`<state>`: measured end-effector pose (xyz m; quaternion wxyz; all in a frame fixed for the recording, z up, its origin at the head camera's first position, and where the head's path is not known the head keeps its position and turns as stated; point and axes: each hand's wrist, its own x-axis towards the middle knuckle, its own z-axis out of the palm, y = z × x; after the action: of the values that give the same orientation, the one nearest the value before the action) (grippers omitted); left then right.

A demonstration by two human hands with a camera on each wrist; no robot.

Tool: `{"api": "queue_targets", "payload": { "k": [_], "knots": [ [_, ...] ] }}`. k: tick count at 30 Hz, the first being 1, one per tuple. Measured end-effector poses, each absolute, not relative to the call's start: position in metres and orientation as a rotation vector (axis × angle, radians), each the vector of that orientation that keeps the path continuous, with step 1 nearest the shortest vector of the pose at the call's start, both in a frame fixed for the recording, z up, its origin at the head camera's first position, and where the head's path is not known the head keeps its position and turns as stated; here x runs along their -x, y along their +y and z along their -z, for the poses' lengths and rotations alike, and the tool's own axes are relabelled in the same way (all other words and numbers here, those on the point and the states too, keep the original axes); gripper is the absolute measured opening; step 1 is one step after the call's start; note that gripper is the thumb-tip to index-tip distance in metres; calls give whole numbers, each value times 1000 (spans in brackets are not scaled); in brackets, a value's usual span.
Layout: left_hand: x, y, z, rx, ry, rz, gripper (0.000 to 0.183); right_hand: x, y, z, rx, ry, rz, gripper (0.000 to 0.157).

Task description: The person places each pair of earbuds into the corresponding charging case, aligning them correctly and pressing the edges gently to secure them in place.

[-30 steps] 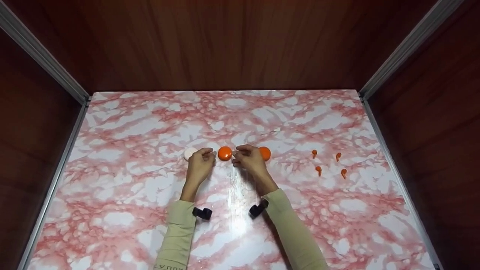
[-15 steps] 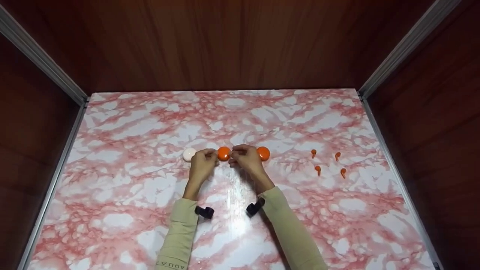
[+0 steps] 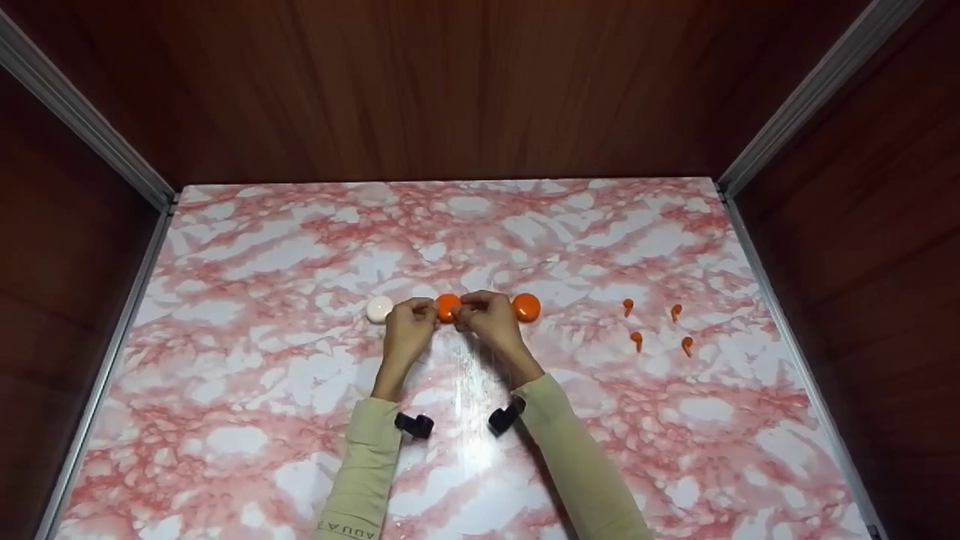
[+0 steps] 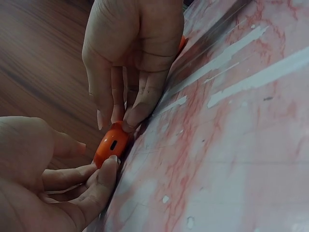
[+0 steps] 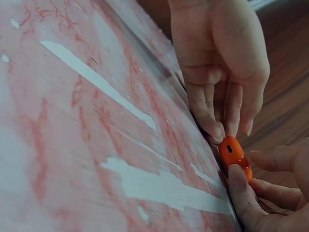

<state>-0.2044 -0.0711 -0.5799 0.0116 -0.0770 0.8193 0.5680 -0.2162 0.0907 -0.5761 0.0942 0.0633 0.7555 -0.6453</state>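
Note:
An orange earbud charging case (image 3: 448, 307) with a dark charging port lies on the table between my hands. At its left end, my left hand (image 3: 410, 328) pinches it with thumb and fingers. My right hand (image 3: 493, 322) pinches the other end. In the left wrist view the case (image 4: 110, 145) has its port towards me, with thumb tips at both ends. The right wrist view also shows the case (image 5: 235, 157) held low at the tabletop. A white round case (image 3: 379, 309) sits just left of my left hand, and another orange round case (image 3: 526, 307) just right of my right.
Several orange earbuds lie on the right of the marbled table (image 3: 300, 247), among them an upper-left earbud (image 3: 628, 307) and a lower-right earbud (image 3: 687, 346). Brown wood panels (image 3: 450, 90) and metal rails (image 3: 97, 112) enclose the table.
Both hands have moved inward and now hold the middle orange case, which they stood beside a second ago. The other cases and the earbuds have stayed in place.

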Motion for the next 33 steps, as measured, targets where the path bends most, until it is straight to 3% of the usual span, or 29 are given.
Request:
{"api": "queue_targets", "payload": {
  "k": [25, 33],
  "knots": [
    [172, -67, 577, 229, 1794, -2271, 32, 180, 117, 556, -43, 2265, 1927, 27],
    [160, -61, 583, 154, 1686, -2286, 38, 168, 126, 558, 43, 2258, 1969, 34]
  ]
}}
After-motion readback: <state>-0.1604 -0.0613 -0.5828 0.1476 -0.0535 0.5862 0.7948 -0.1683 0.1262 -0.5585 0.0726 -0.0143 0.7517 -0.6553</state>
